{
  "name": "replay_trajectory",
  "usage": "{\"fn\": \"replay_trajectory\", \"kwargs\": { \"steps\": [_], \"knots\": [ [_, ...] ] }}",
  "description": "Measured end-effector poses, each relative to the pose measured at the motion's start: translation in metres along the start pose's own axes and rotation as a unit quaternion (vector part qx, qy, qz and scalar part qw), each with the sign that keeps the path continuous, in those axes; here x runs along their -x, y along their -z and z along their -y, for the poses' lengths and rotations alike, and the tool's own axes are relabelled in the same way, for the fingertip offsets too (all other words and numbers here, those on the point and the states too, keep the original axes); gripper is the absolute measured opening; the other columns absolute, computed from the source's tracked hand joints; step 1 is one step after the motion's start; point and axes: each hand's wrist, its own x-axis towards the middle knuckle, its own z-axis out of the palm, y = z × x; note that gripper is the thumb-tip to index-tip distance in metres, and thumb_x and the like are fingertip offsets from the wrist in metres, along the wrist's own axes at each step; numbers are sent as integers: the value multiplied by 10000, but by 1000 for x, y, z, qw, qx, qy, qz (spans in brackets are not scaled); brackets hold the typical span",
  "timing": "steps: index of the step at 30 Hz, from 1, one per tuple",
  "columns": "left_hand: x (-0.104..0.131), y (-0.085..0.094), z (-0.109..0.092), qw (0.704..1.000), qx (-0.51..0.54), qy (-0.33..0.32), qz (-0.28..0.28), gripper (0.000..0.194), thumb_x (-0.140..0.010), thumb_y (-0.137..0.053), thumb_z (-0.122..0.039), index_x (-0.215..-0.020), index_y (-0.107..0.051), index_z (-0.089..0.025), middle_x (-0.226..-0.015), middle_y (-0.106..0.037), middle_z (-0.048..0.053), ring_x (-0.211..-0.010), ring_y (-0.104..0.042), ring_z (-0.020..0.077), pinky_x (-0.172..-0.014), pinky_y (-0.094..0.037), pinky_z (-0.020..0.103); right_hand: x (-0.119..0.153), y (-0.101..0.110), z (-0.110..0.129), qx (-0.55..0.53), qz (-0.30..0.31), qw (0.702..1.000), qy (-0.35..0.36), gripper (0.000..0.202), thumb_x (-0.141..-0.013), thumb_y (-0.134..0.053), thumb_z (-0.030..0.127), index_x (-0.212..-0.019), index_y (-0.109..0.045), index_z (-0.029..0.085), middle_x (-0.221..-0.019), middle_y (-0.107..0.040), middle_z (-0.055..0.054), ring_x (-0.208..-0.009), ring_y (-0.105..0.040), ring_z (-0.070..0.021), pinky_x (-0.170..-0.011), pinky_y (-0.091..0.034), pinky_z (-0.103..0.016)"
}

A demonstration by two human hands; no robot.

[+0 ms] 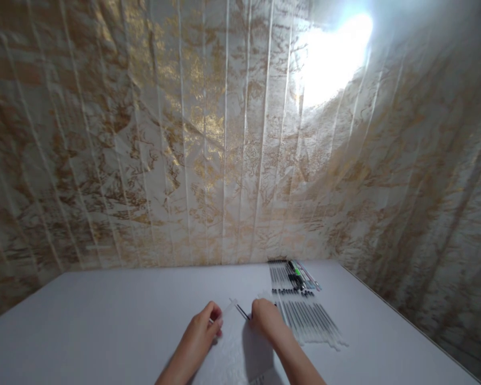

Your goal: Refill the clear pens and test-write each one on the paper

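Observation:
My left hand (205, 323) is closed, with thumb and fingers pinching a clear pen barrel (229, 307) that points up and to the right. My right hand (265, 316) is also closed, its fingers round the near end of a thin dark pen refill (243, 313). The far end of the refill meets or overlaps the barrel's tip between the hands; at this size I cannot tell whether it sits inside. Just right of my right hand lies a row of pale pens with dark cores (310, 321), side by side on the white table (116, 326).
Behind that row are small black caps (288, 292) and more thin dark sticks (278, 275). Several pens, one with a green part (297, 272), lie next to them. A gold-patterned curtain (208, 160) hangs behind the table. Faint clear plastic (260, 378) shows at the front.

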Motion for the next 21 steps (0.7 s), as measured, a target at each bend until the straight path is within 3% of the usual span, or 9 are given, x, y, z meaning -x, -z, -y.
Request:
{"fn": "replay_trajectory", "kwargs": {
  "steps": [3,5,8,11,21],
  "knots": [
    [-1,8,0,1000,5,-11,-12,32,-719,-510,-252,-726,-486,-233,-646,-597,-26,-607,-592,160,-577,-398,232,-4,12,14,-67,25,997,-36,129,-863,-567,182,-740,-553,145,-608,-630,5,-487,-594,-124,-422,-469,-219],
    [0,10,-2,1000,4,-16,-12,13,-718,-505,-233,-720,-493,-229,-639,-609,-17,-611,-583,164,-586,-395,238,-4,21,26,-124,24,991,-42,84,-840,-460,157,-762,-478,181,-574,-629,8,-445,-584,-128,-347,-413,-190],
    [2,9,-7,1000,1,-22,-6,10,-727,-503,-222,-718,-502,-225,-648,-633,-3,-639,-583,170,-630,-403,250,-2,29,41,-197,12,980,-33,19,-816,-416,212,-826,-430,202,-644,-646,7,-502,-599,-122,-365,-424,-175],
    [4,7,-12,1000,-5,-28,2,14,-741,-497,-224,-731,-507,-226,-661,-642,-2,-663,-588,175,-673,-404,263,1,28,48,-236,7,972,-22,88,-787,-480,272,-816,-473,189,-622,-609,22,-480,-545,-105,-368,-406,-170],
    [3,7,-13,999,-11,-29,27,23,-747,-482,-238,-759,-486,-220,-694,-647,-2,-709,-606,181,-696,-404,274,3,30,49,-226,-47,973,11,122,-805,-550,294,-788,-574,176,-636,-515,39,-531,-431,-98,-447,-333,-187]
  ]
}}
